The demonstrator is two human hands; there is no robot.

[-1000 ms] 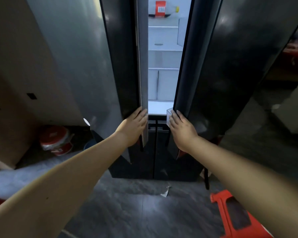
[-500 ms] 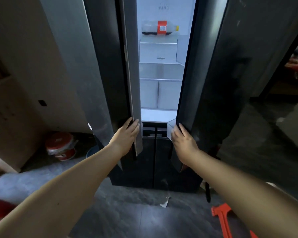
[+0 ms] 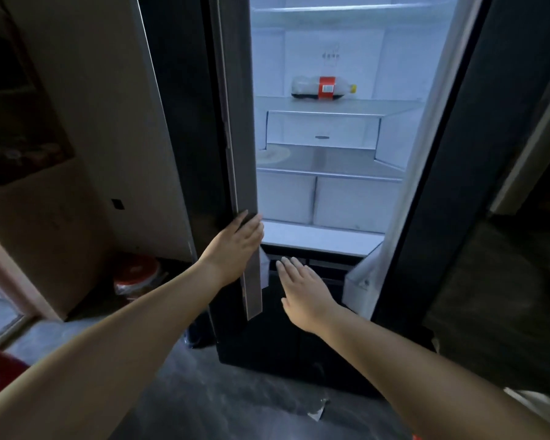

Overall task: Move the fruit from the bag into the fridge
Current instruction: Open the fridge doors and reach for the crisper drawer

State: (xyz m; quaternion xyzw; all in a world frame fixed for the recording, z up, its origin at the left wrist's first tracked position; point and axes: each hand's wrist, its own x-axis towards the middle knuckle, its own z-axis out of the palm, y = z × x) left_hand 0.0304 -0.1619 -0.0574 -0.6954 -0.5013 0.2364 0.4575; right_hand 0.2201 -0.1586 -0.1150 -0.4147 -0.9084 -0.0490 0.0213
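Swinging the left door (image 3: 238,122) of the fridge (image 3: 321,239) wider than a moment ago, your left grip (image 3: 235,246) clamps its edge while your right grip (image 3: 302,290), now off the right door (image 3: 458,154), hovers flat and empty below the fridge's shelves (image 3: 337,104), so access is ready, though fruit and bag are out of view.
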